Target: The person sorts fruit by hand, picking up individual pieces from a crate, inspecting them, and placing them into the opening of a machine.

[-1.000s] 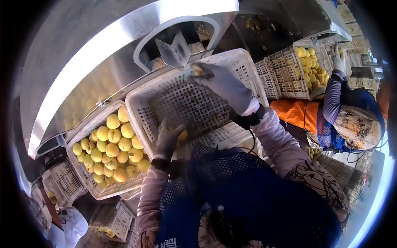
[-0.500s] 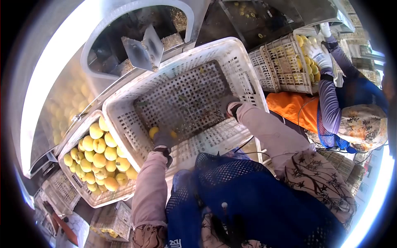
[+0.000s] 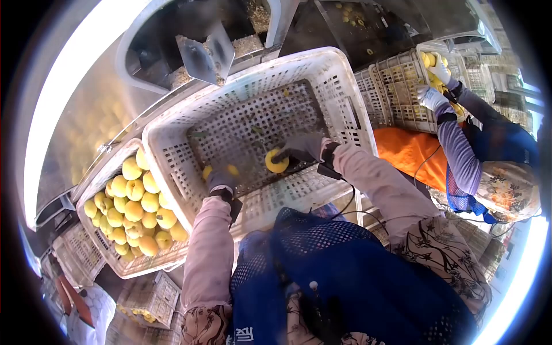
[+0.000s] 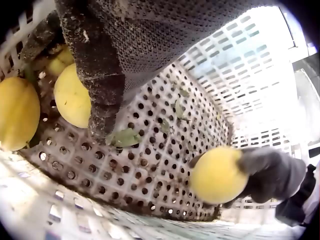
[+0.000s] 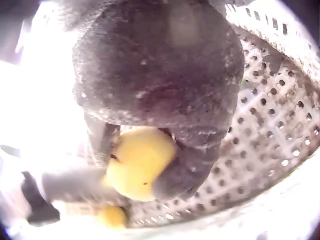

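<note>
Both gloved hands are inside a large white perforated crate (image 3: 259, 118). My right hand (image 3: 302, 148) grips a yellow peach (image 3: 277, 161) over the crate's near half; the right wrist view shows fingers and thumb around that peach (image 5: 140, 162). At the near left corner, my left hand (image 3: 220, 179) is low by the crate floor. In the left wrist view its dark fingers (image 4: 95, 70) curl over a yellow peach (image 4: 73, 96), partly hidden behind them. A second peach (image 4: 18, 113) lies beside it. Small green leaves (image 4: 125, 138) lie on the holed floor.
A crate of yellow peaches (image 3: 133, 210) stands at the left, against the large crate. Beyond the far rim is a metal machine with a V-shaped plate (image 3: 207, 54). At the right, another person (image 3: 460, 144) handles peaches in a crate (image 3: 402, 95).
My right hand has come from the crate's far side by the V-shaped plate, down its right side, then left to the near middle with a peach. My left hand stays low at the near left.
</note>
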Demonstrator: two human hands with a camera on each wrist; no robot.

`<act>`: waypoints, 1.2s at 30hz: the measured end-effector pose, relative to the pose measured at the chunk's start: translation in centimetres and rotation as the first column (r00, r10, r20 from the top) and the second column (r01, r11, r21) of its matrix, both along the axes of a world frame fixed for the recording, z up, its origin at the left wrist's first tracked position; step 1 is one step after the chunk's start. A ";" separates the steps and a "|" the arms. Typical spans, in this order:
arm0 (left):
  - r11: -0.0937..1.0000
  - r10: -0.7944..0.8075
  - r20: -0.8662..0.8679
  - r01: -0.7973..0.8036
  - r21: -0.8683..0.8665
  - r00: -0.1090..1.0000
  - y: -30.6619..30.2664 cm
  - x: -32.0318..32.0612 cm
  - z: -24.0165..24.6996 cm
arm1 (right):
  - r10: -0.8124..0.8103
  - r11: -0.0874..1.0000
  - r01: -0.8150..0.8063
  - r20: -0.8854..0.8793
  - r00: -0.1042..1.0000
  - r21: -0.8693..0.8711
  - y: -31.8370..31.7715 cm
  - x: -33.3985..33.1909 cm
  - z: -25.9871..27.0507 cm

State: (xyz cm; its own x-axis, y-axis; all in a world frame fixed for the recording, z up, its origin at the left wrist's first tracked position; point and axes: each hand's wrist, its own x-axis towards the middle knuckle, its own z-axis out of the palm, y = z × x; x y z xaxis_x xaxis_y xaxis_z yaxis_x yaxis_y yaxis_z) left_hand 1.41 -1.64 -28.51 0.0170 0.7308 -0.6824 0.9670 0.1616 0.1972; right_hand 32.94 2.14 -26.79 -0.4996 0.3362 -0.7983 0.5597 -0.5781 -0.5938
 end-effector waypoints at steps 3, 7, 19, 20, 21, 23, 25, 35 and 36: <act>0.994 -0.096 -0.024 0.094 -0.059 0.995 0.3 -0.6 -1.0 | -0.403 0.893 0.322 -0.238 0.884 -0.314 2.3 -0.8 11.8; 0.976 -0.119 0.122 0.139 -0.166 0.985 0.9 -1.9 2.1 | -0.508 0.854 0.445 -0.613 0.606 -0.269 2.4 -1.1 16.4; 0.880 0.464 0.742 -0.342 -0.328 0.484 1.2 -2.1 19.4 | -0.407 0.667 0.696 -0.654 0.638 0.264 5.1 -5.5 28.6; 0.813 0.558 0.792 -0.353 -0.463 0.247 0.8 -2.6 20.6 | -0.365 0.684 0.683 -0.691 0.624 0.255 5.2 -5.6 28.9; 0.736 0.627 0.779 -0.324 -0.595 -0.006 0.4 -3.1 21.9 | -0.325 0.704 0.667 -0.724 0.608 0.244 5.3 -5.7 29.5; 0.763 0.561 0.813 -0.286 -0.580 -0.154 0.0 -3.9 25.5 | -0.350 0.757 0.635 -0.723 0.596 0.157 3.6 -6.1 30.3; 0.753 0.478 0.786 -0.278 -0.596 -0.391 -0.3 -3.6 28.3 | -0.451 0.785 0.618 -0.729 0.515 -0.049 2.7 -6.9 29.7; 0.762 0.388 0.768 -0.291 -0.578 -0.509 1.7 -2.3 30.3 | -0.256 0.416 0.371 -0.285 0.924 0.830 2.1 -12.0 31.1; 0.833 0.334 0.891 -0.346 -0.432 -0.308 3.0 -3.1 28.0 | -0.281 0.486 0.475 -0.383 0.880 0.734 3.1 -11.8 30.2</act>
